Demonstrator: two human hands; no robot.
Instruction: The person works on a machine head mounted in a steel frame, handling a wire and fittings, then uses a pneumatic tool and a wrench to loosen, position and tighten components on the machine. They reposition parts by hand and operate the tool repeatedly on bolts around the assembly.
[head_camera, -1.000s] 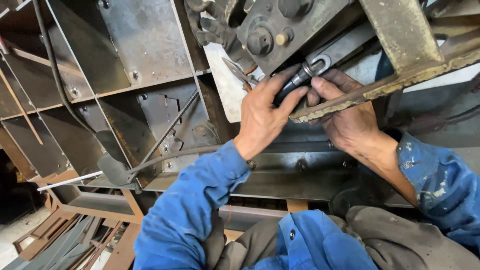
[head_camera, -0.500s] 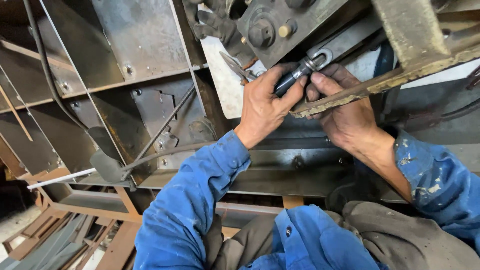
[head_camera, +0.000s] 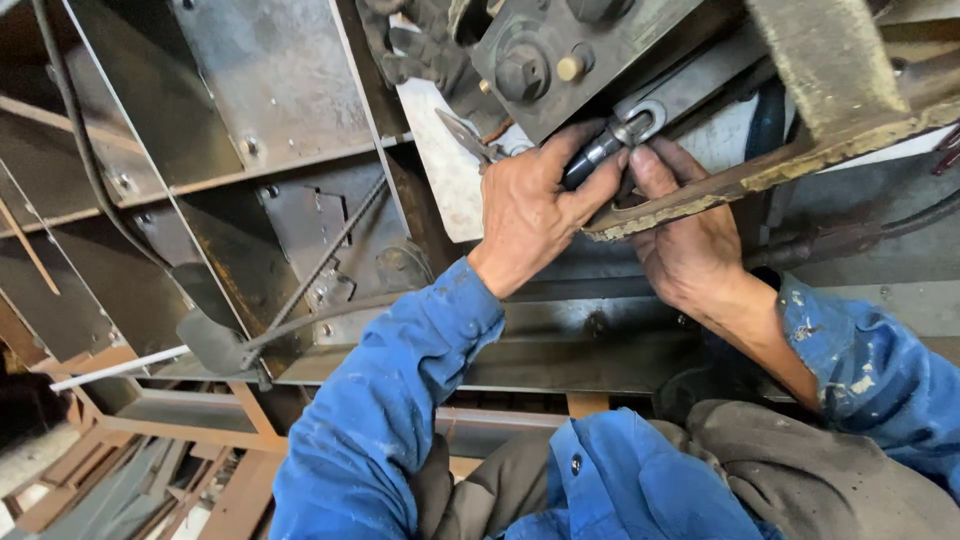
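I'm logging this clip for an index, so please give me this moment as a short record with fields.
setting: underside of a steel machine frame, seen from below
left hand: left hand grips a dark tool handle
tool tip: a metal ring end against the steel above
right hand: right hand, fingertips beside the ring end, partly behind a rusty bar
nearby: bolt in a plate above the hands
clothing: blue sleeves
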